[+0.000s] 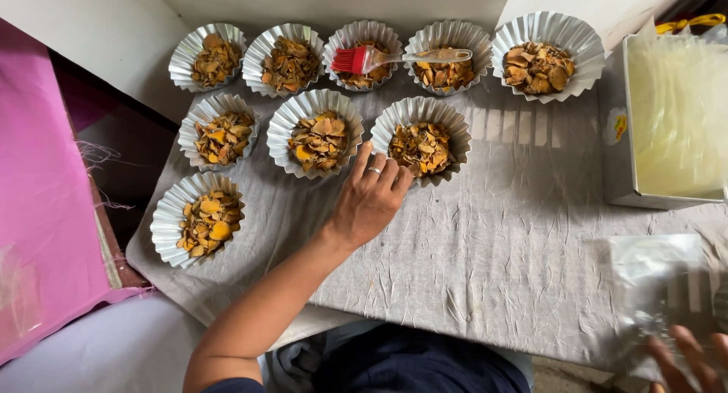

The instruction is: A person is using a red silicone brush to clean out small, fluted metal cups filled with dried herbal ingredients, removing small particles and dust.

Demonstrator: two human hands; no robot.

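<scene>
My left hand (370, 198) reaches over the grey wrinkled cloth (493, 234), fingers together, with a ring on one finger. Its fingertips touch the near rim of a fluted foil cup (457, 130) filled with dried orange-yellow slices. A second filled cup (282, 129) sits just left of the fingers. My right hand (686, 359) is at the bottom right corner, blurred, holding a clear plastic bag (656, 275). Several more filled foil cups stand in rows across the back and left.
A red silicone brush (364, 59) with a clear handle lies across two back-row cups. A white box (618, 128) of clear bags stands at the right. A pink board (38, 188) leans at the left. A white wall runs behind the cups.
</scene>
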